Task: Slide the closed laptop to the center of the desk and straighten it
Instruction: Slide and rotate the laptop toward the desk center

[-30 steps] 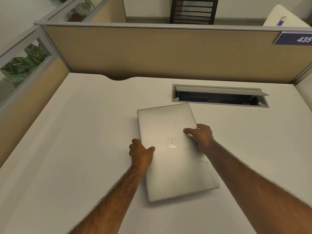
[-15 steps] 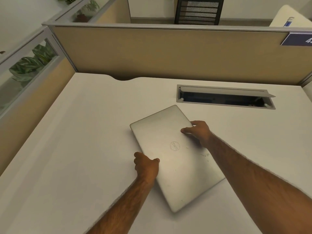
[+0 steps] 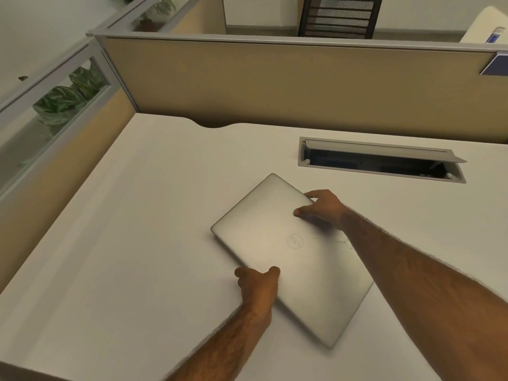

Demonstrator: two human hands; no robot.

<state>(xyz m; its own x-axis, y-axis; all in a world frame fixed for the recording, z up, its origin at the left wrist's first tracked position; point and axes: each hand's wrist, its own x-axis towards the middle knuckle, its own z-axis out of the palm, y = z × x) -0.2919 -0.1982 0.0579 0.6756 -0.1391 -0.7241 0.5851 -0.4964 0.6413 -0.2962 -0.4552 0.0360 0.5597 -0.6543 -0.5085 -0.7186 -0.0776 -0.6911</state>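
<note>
both hands, left hand (image 3: pixel 258 281) and right hand (image 3: pixel 321 207), are gripping the closed laptop (image 3: pixel 291 257) edges, and it's rotating further askew on the surface (image 3: pixel 137 243), so straightening's still pending.

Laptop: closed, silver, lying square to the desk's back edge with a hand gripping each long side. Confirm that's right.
Not quite. The head view shows the laptop lying skewed, its long sides running diagonally across the desk rather than square to the back edge. The rest holds: it is closed and silver, with the left hand on one long side and the right hand on the other.
</note>
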